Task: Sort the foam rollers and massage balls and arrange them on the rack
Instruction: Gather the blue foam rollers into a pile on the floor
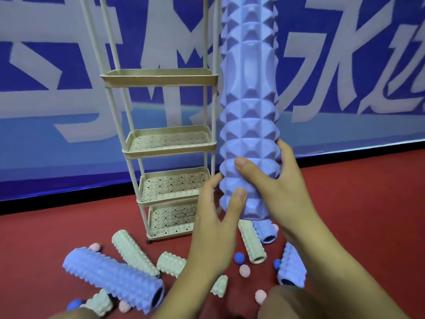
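a long purple foam roller (249,107) stands upright in the centre right of the frame, its top running out past the upper edge. both hands hold it near its lower end. the right hand (273,180) wraps the roller from the right, thumb laid across the front and fingers curled round the far side. the left hand (218,217) grips it from the left, thumb pressed on the front and fingers reaching behind.

just left of the roller stands a beige rack (165,143) with perforated shelves, all of them bare, on the red floor (368,215) against a blue banner (46,88) with pale lettering.

along the bottom of the frame lie more rollers: a big purple one (115,277) at lower left, pale green ones (133,252) near the rack's foot, and smaller purple ones (292,265) at lower right. small pink spiky balls (244,270) and blue balls (239,258) lie scattered among them.
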